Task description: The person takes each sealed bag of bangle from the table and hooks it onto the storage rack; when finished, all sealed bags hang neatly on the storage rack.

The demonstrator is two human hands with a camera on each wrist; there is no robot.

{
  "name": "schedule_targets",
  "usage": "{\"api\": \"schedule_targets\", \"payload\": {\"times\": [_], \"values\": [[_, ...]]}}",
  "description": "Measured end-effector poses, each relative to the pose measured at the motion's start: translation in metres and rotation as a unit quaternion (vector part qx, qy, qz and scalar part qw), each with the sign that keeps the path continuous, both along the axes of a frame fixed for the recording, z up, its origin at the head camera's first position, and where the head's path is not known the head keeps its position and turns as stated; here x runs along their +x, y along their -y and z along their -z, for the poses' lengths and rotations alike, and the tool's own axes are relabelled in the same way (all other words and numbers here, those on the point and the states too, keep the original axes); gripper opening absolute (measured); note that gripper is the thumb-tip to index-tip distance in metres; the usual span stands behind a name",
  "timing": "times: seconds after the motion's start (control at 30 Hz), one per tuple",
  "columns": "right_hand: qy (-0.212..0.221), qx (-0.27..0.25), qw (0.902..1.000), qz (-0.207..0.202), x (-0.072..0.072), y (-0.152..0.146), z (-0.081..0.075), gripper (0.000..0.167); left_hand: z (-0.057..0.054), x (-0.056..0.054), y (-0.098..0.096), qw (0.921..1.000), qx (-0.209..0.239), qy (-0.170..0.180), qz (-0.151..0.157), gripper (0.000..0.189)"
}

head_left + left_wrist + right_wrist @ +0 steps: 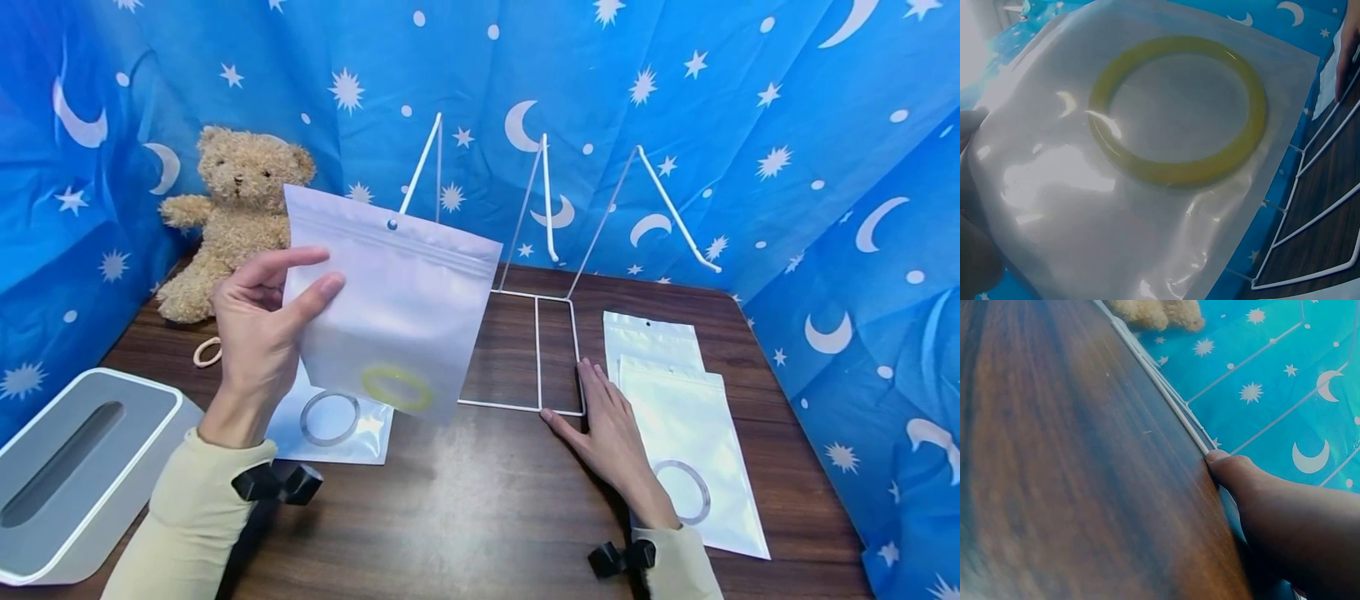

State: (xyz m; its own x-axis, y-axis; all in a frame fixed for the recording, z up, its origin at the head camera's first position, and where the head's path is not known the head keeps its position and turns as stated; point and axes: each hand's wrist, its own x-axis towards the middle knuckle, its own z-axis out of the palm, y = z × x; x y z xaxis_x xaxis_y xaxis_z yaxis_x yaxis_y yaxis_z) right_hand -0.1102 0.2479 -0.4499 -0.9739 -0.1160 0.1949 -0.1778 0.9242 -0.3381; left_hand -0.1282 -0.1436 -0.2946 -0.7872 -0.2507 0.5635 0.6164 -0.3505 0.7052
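Observation:
My left hand (pixel 262 321) pinches a white zip bag (pixel 405 308) at its left edge, between thumb and fingers. Inside, near the bottom, lies a yellow bangle (pixel 1179 172). The bag's hang hole is level with the lower end of the rack's left arm; whether the arm goes through it I cannot tell. The white wire rack (pixel 538 358) stands on the table with three slanting arms. At the front right corner of its base rests my right hand (pixel 611 429), thumb on the front rod, fairly straight fingers along the right side.
Two zip bags (pixel 675 425) overlap at the right, a pale bangle visible in the front one. Another bagged bangle (pixel 330 418) lies under the left hand. A teddy bear (pixel 240 208), a wooden ring (pixel 207 352) and a tissue box (pixel 82 475) are at the left.

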Motion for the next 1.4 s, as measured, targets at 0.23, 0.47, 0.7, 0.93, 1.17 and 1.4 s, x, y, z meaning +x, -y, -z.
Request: {"api": "schedule_targets", "payload": {"times": [0.23, 0.47, 0.7, 0.93, 1.17, 1.4], "values": [[-0.005, -0.001, 1.0, -0.005, 0.0, 0.0, 0.0, 0.1, 0.004, -0.005, 0.0, 0.9998, -0.005, 0.01, -0.016, 0.029], [0.0, 0.002, 1.0, -0.001, 0.0, -0.002, 0.001, 0.1, 0.01, -0.013, -0.001, 0.9996, -0.011, 0.024, -0.011, 0.029], [-0.004, 0.002, 1.0, -0.002, 0.001, -0.003, 0.001, 0.1, 0.015, -0.03, -0.008, 0.9996, -0.005, 0.029, 0.001, 0.03], [-0.011, 0.005, 0.9999, -0.007, 0.0, -0.002, 0.001, 0.099, 0.017, -0.06, -0.016, 0.9985, 0.015, 0.052, 0.009, 0.031], [-0.014, 0.002, 0.9999, -0.009, 0.001, -0.002, 0.0, 0.099, 0.017, -0.103, -0.026, 0.9981, 0.019, 0.051, -0.031, 0.03], [-0.012, 0.006, 0.9999, -0.009, 0.001, -0.003, -0.001, 0.099, 0.01, -0.133, -0.037, 0.9977, 0.012, 0.055, -0.039, 0.032]]}}
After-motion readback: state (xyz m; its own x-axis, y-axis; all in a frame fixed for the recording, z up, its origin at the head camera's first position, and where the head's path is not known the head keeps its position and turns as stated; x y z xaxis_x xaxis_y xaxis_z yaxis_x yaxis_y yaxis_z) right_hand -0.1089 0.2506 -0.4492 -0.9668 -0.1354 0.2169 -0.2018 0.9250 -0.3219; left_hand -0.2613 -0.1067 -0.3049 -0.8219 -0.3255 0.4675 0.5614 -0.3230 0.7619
